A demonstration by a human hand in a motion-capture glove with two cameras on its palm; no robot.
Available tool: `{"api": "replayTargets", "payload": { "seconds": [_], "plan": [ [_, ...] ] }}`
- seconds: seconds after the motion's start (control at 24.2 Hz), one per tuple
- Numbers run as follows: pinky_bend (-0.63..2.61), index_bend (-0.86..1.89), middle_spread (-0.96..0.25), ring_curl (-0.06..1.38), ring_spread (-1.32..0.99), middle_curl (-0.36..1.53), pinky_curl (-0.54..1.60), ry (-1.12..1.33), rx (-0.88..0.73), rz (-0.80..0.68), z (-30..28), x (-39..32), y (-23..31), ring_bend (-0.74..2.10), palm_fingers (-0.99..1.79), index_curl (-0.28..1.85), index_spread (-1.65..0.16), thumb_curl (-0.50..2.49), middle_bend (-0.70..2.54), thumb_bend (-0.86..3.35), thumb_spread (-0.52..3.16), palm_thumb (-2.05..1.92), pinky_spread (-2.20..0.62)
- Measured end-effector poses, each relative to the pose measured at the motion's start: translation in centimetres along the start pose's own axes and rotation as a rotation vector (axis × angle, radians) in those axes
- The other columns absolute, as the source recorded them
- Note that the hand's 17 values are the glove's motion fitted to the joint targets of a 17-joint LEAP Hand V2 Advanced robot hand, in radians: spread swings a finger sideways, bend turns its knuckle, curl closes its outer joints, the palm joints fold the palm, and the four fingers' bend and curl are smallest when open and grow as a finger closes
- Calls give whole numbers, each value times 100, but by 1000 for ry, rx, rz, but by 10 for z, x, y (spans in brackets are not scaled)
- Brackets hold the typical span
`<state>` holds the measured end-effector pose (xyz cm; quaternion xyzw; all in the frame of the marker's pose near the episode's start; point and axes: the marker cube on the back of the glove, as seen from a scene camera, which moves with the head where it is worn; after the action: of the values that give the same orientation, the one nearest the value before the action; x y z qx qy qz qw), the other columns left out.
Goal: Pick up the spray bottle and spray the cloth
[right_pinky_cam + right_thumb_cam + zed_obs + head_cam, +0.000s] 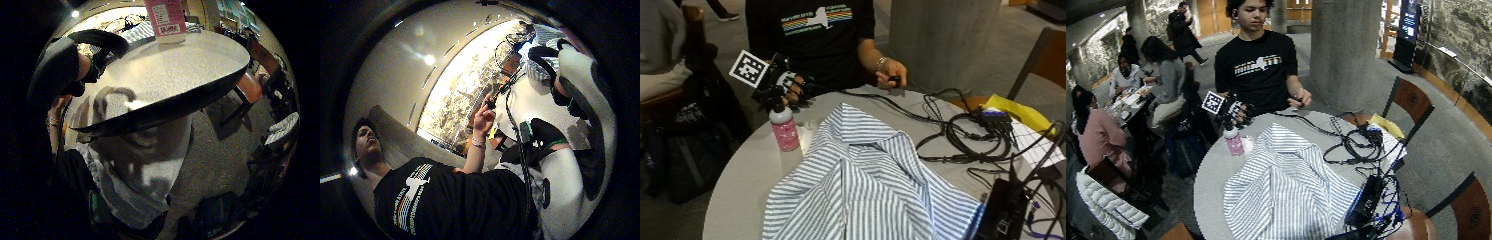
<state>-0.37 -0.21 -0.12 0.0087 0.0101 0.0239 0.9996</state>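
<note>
Outside view: the spray bottle (783, 126), pink with a white shoulder and black trigger head, stands upright on the round grey bench (740, 185) near its 9 o'clock edge. Just beside it, toward 3 o'clock, lies the cloth (866, 190), a blue-and-white striped shirt spread over the middle of the bench. The gloved right hand (788, 87) is at the bottle's 12 o'clock, right at the trigger head, fingers curled downward; whether they close on the head or only hover at it cannot be told. The bare left hand (891, 74), at 1 o'clock past the far rim, pinches a small dark object. Black cables (959, 132) coil on the bench at 3 o'clock, next to yellow paper (1016, 112).
</note>
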Motion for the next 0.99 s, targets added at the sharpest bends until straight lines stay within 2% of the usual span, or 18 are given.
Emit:
{"api": "replayTargets", "payload": {
  "seconds": [0.08,0.41,0.66,0.87,0.99],
  "plan": [
    [27,25,-1,11,-3,14,7,13,-17,12,-3,-2,1,51,121,9,-11,14,45,39,43,61,3],
    [25,24,-2,24,-5,25,19,113,-59,97,-18,-11,-4,50,110,25,-17,21,47,39,76,70,7],
    [23,20,-2,26,-4,28,22,154,2,87,-19,-9,-15,42,103,29,-20,24,41,34,89,73,11],
    [25,16,-2,27,-4,29,25,56,-47,121,-26,-7,-5,36,93,31,-23,27,33,31,95,74,14],
    [32,11,-1,28,-4,28,28,-77,9,226,-30,-5,-2,37,81,30,-26,27,23,26,96,71,16]
  ]
}}
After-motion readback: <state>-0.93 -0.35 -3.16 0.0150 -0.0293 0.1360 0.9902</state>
